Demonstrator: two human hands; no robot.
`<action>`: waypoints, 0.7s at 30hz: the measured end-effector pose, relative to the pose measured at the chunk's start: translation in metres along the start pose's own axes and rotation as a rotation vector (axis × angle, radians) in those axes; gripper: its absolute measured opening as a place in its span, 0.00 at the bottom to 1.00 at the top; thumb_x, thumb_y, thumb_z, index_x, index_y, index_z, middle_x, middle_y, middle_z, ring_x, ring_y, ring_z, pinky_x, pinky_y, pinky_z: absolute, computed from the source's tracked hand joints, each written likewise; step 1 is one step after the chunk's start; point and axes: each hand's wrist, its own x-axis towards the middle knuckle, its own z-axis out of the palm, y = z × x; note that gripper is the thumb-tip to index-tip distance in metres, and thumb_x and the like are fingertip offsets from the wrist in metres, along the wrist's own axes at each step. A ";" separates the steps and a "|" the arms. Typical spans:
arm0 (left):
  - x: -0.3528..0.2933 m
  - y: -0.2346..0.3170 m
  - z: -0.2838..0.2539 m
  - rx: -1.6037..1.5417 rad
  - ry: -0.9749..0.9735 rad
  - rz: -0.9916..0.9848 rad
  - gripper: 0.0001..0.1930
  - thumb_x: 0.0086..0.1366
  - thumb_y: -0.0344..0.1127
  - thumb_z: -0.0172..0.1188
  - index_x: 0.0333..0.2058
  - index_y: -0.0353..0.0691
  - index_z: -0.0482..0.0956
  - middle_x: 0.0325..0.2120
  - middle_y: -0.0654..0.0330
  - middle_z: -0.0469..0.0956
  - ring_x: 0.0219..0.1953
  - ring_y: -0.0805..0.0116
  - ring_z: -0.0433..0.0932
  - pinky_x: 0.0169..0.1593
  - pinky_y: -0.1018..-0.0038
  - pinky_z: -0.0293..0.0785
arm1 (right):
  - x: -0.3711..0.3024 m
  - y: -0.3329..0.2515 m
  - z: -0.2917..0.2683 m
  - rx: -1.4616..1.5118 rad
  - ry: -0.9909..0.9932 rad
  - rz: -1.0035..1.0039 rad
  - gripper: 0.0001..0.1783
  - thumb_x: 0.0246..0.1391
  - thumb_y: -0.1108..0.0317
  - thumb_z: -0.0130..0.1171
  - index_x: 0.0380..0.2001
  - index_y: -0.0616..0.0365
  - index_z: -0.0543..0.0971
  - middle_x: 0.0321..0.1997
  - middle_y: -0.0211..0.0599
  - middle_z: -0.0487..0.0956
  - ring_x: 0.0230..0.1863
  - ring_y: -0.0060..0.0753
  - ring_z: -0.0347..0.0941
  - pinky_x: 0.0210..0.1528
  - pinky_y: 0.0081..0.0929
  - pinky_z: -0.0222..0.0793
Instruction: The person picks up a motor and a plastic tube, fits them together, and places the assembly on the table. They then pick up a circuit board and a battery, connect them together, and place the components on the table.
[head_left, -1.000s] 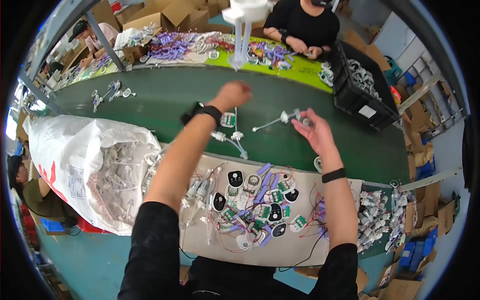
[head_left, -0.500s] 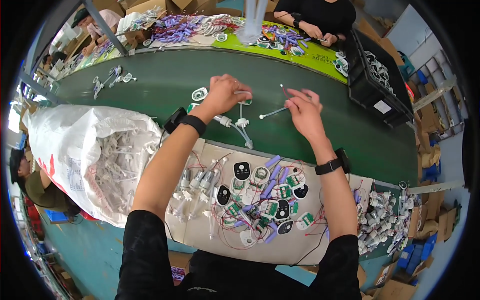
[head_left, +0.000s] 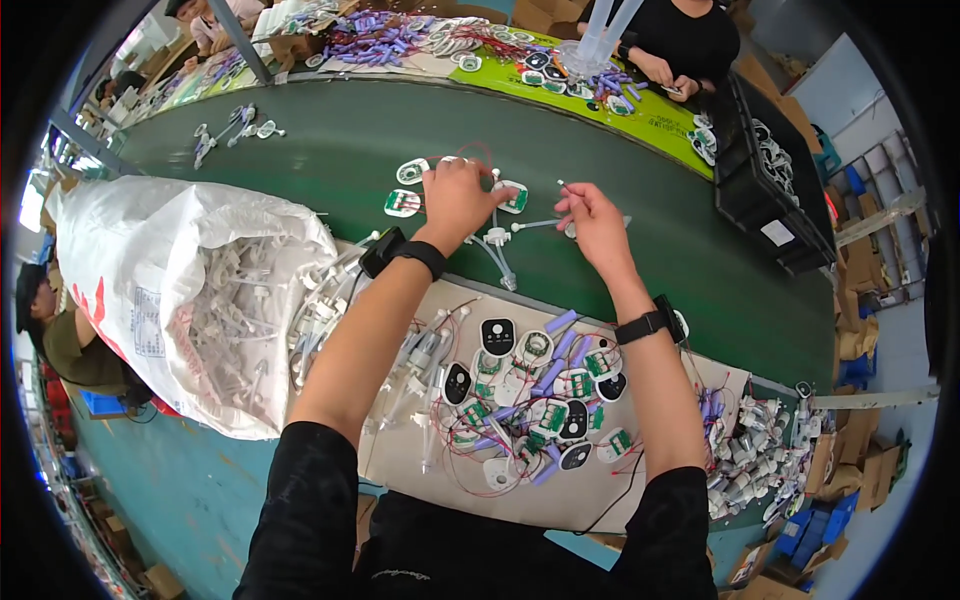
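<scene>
My left hand (head_left: 460, 203) is over the green conveyor belt, its fingers curled and its thumb at the edge of a white housing with a green circuit board (head_left: 514, 198). What its fingertips grip is hidden. Another board housing (head_left: 403, 203) and a round white housing (head_left: 411, 172) lie beside that hand. My right hand (head_left: 597, 228) pinches a thin wire with a small white connector (head_left: 562, 183) sticking up from the fingertips. A pale tube (head_left: 540, 224) runs behind the right fingers from a white fitting (head_left: 497, 237), between the hands. More tubing (head_left: 503, 268) bends toward me.
A white sack (head_left: 150, 290) of tube parts lies at left. On the near board (head_left: 400, 470) are housings, purple cylinders and red wires. White fittings (head_left: 755, 450) are heaped at right. A black crate (head_left: 760, 215) stands far right; a co-worker's hands (head_left: 668, 78) are across the belt (head_left: 330, 130).
My hands have come closer together, the right moving left and slightly nearer to me. The left has shifted right. The housings beside it now show more fully.
</scene>
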 end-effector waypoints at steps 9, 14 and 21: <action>-0.005 0.002 0.011 -0.185 0.048 0.030 0.21 0.54 0.46 0.72 0.42 0.39 0.85 0.30 0.53 0.83 0.34 0.56 0.82 0.39 0.61 0.74 | -0.001 -0.010 0.015 0.226 -0.076 0.069 0.14 0.64 0.67 0.59 0.48 0.63 0.81 0.36 0.33 0.85 0.28 0.15 0.71 0.33 0.15 0.68; -0.013 0.008 -0.020 -0.490 -0.082 -0.249 0.19 0.60 0.42 0.68 0.44 0.33 0.82 0.27 0.54 0.84 0.29 0.65 0.82 0.36 0.70 0.77 | -0.001 -0.010 0.015 0.298 -0.045 0.086 0.13 0.59 0.68 0.64 0.45 0.64 0.83 0.39 0.35 0.86 0.33 0.16 0.74 0.38 0.15 0.69; -0.020 0.005 -0.017 -1.155 -0.203 -0.530 0.21 0.67 0.29 0.62 0.55 0.26 0.70 0.41 0.57 0.82 0.39 0.73 0.82 0.42 0.79 0.82 | -0.001 -0.014 0.023 0.338 -0.079 0.117 0.12 0.59 0.69 0.65 0.44 0.63 0.82 0.41 0.38 0.85 0.45 0.24 0.80 0.48 0.18 0.71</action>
